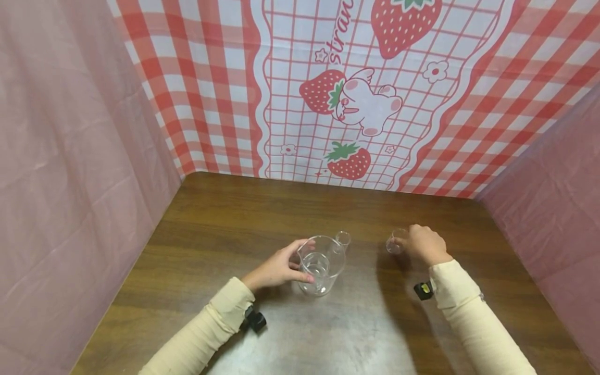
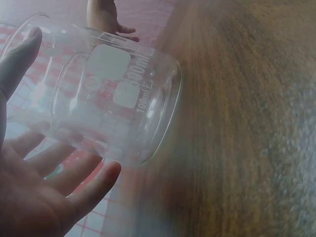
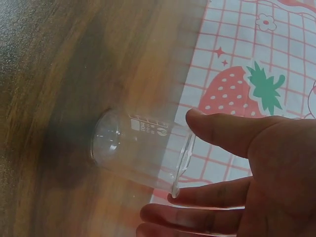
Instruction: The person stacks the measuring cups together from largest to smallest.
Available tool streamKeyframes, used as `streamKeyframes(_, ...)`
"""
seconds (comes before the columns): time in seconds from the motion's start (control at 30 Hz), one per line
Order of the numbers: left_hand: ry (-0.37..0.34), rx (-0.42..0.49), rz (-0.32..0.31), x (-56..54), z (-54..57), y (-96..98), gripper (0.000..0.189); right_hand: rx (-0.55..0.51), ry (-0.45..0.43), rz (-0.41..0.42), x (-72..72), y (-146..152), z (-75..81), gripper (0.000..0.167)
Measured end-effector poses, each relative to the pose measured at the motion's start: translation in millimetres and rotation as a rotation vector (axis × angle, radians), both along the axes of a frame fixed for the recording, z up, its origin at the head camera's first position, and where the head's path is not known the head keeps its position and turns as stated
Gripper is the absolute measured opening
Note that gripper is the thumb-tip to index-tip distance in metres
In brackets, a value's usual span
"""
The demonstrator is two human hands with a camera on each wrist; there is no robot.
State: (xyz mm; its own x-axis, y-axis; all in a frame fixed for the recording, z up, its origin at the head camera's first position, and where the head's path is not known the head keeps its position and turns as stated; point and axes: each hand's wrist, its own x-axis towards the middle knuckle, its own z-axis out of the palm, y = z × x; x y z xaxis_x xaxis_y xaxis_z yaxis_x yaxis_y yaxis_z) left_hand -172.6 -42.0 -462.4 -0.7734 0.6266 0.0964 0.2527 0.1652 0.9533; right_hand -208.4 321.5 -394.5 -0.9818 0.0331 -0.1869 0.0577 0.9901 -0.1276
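Note:
A large clear glass beaker (image 1: 323,278) stands upright on the table with a smaller glass beaker (image 2: 126,94) nested inside it. My left hand (image 1: 276,266) holds the large beaker from its left side, thumb on the near wall and fingers on the far side. To the right, my right hand (image 1: 427,245) pinches a small glass beaker (image 3: 148,143) at its rim between thumb and index finger; the other fingers stay beside it. Whether that beaker touches the table, I cannot tell. Just behind the large beaker stands another small glass vessel (image 1: 344,238).
The brown wooden table (image 1: 225,219) ends at a red-and-white checked cloth (image 1: 225,104) with strawberry prints at the back. Pink curtains (image 1: 70,156) hang on both sides. A small black camera (image 1: 255,319) sits on each wrist.

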Motion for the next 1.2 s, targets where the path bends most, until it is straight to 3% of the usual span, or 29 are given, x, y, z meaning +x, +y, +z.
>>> streamKeyframes(0.4, 0.005, 0.002, -0.012, 1.0, 0.5, -0.2, 0.085, -0.015, 0.021, -0.061, -2.0, -1.0, -6.5, 0.075)
streamKeyframes(0.83, 0.003, 0.001, -0.005, 0.0, -1.1, 0.3, 0.084, -0.035, 0.113, -0.099, -2.4, -1.1, -13.3, 0.083)
streamKeyframes(1.2, 0.004, 0.006, 0.001, 0.4, -0.8, 0.0, 0.084, -0.052, 0.112, -0.064, -4.5, -3.2, -13.0, 0.051)
